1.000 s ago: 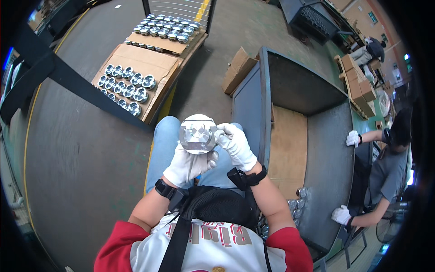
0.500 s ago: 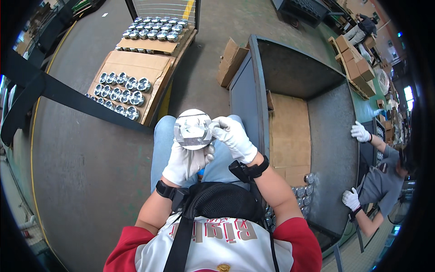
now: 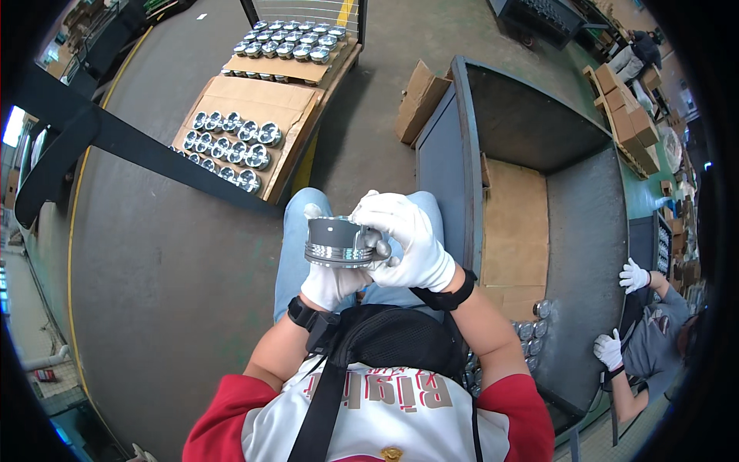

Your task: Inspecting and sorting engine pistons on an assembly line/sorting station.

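Grey factory floor (image 3: 169, 269), marked by a yellow line (image 3: 73, 254) far left of a deep, dark metal bin (image 3: 581, 254), which serves as landmark. Just left of the bin, above the denim-clad legs (image 3: 296, 239) of the person wearing the camera: one metal piston (image 3: 332, 240), ringed end down, dark skirt upward, side turned to view. Left hand (image 3: 329, 286), white-gloved, supports it from below, thumb up along its far side; fingers partly closed around it, the rest hidden. Right hand (image 3: 412, 242), also gloved, lies on the side nearer the bin, fingers bent over the piston's upper edge; exact fingertip contact hidden. Inside the bin: brown cardboard lining (image 3: 514, 223) on the bottom, a cluster of pistons (image 3: 529, 330) toward the near end. Folded cardboard (image 3: 419, 100) stands against the bin's far left corner. Farther left of the bin, a cart (image 3: 300, 158) carries cardboard sheets (image 3: 250, 96) with pistons in rows (image 3: 223, 146). Right of the bin, a co-worker (image 3: 654, 331) in grey, two gloved hands (image 3: 608, 350) close to its right wall; touch cannot be told. Beyond the bin's far right corner, cartons (image 3: 639, 123) on a pallet (image 3: 604, 112).
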{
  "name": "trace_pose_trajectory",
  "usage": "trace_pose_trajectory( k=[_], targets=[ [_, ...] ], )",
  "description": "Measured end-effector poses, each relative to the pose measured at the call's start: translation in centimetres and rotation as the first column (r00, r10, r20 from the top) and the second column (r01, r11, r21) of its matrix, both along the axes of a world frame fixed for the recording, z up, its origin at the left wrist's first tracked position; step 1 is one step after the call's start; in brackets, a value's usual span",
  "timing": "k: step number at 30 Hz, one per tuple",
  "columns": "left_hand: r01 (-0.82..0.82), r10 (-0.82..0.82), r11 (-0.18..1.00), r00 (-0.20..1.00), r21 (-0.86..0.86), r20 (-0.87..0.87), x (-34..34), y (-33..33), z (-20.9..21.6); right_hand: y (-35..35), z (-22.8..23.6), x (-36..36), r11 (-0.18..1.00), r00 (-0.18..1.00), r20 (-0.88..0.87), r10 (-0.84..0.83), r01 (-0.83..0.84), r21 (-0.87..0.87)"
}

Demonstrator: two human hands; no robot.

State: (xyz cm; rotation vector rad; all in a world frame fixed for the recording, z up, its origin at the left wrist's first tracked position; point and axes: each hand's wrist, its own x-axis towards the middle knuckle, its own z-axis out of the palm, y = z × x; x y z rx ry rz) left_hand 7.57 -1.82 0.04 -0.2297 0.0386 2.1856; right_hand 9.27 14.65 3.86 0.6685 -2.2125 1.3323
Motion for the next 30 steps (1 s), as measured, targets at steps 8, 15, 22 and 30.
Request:
trace_pose_trajectory(
  k=[8, 15, 22, 30],
  targets=[
    [-0.02, 0.021, 1.0, 0.984, 0.008, -0.178, -0.2, 0.1, -0.5, -0.4, 0.2, -0.1, 0.998, 0.995, -0.096, -0.03, 0.034, 0.045],
    [-0.149, 0.147, 0.988, 0.988, -0.049, -0.055, -1.1, -0.4, 2.0, 0.2, -0.7, -0.2, 0.993, 0.996, -0.002, -0.091, 0.09, 0.074],
    [-0.239, 0.225, 0.948, 0.97, -0.209, -0.09, -1.0, -0.7, 2.8, 0.2, -1.9, 0.0, 0.993, 0.993, 0.079, -0.087, 0.079, 0.091],
    [-0.325, 0.245, 0.876, 0.936, -0.357, -0.252, -0.9, -1.6, 2.4, -0.1, -0.4, 0.4, 0.992, 0.983, 0.136, -0.122, 0.124, -0.006]
  ],
)
